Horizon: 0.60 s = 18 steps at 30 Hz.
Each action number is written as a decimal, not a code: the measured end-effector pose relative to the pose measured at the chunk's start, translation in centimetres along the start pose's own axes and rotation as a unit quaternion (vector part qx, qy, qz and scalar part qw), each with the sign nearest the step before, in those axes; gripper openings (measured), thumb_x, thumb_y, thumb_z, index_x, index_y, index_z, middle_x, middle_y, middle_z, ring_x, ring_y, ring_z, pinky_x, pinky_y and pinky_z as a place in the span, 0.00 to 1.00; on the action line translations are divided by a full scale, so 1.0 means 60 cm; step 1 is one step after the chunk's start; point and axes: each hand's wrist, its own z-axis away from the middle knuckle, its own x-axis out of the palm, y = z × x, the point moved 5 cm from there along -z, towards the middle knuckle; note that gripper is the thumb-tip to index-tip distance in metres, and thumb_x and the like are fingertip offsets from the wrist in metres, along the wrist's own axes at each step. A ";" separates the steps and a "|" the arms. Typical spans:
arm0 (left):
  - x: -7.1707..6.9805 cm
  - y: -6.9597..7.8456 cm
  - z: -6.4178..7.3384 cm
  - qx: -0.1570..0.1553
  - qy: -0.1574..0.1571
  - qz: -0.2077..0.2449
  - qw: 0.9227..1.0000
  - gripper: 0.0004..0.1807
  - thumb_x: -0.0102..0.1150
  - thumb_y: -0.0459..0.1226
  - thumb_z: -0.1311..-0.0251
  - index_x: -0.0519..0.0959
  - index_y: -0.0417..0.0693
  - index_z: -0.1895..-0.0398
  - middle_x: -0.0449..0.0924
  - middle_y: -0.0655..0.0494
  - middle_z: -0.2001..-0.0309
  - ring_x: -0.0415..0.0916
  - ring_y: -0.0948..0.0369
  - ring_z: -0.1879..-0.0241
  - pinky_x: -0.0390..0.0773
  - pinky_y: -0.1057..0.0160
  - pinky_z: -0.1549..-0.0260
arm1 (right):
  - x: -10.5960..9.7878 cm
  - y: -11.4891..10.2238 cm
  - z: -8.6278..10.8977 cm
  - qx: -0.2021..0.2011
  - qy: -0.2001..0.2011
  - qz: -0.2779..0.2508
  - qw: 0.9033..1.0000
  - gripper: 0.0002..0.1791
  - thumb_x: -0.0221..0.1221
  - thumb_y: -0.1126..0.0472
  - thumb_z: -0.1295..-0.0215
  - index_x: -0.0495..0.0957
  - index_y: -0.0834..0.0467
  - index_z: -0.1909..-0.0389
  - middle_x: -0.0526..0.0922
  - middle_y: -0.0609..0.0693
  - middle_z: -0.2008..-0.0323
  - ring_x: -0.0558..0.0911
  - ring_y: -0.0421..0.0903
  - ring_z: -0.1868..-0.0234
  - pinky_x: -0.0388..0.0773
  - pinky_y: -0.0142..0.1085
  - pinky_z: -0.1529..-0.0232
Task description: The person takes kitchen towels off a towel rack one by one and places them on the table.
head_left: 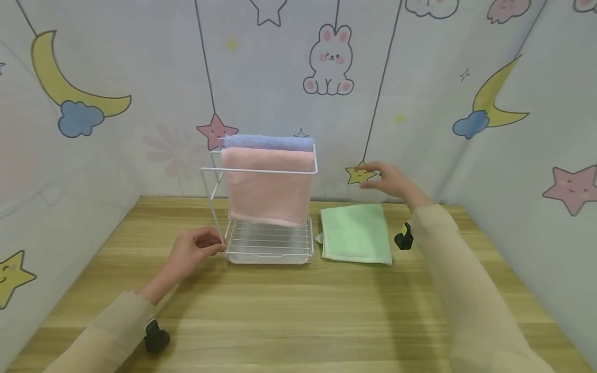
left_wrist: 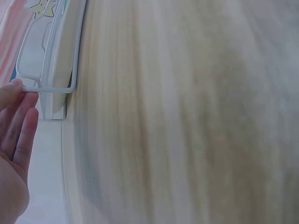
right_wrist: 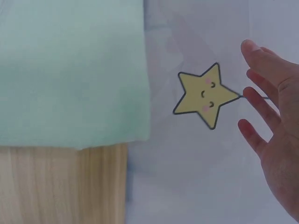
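Observation:
A white wire rack [head_left: 270, 254] stands on the wooden table, with a pink towel [head_left: 268, 186] and, behind it, a blue towel [head_left: 268, 141] hanging over its upper bars. My left hand [head_left: 198, 248] pinches the rack's lower left wire between thumb and fingers; the left wrist view shows the thumb and fingertips on the white wire [left_wrist: 51, 89]. A folded green towel [head_left: 355, 233] lies flat to the right of the rack. Above and behind that towel, my right hand [head_left: 389, 178] is raised with its fingers apart and nothing between them.
A pale tray [head_left: 270, 259] sits under the rack's bottom wires. The wooden table [head_left: 280, 321] ends at a cloth backdrop [head_left: 270, 67] printed with stars, moons and a rabbit, which also rises along both sides. Each sleeve carries a small black device [head_left: 156, 336].

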 end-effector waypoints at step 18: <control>0.000 0.001 -0.001 0.018 0.005 -0.011 1.000 0.07 0.67 0.26 0.53 0.79 0.34 0.70 0.83 0.39 0.70 0.81 0.67 0.73 0.80 0.71 0.75 | -0.087 -0.158 -0.017 -0.118 0.074 -0.007 0.990 0.26 0.63 0.54 0.41 0.71 0.46 0.40 0.73 0.45 0.38 0.70 0.48 0.41 0.69 0.48 0.42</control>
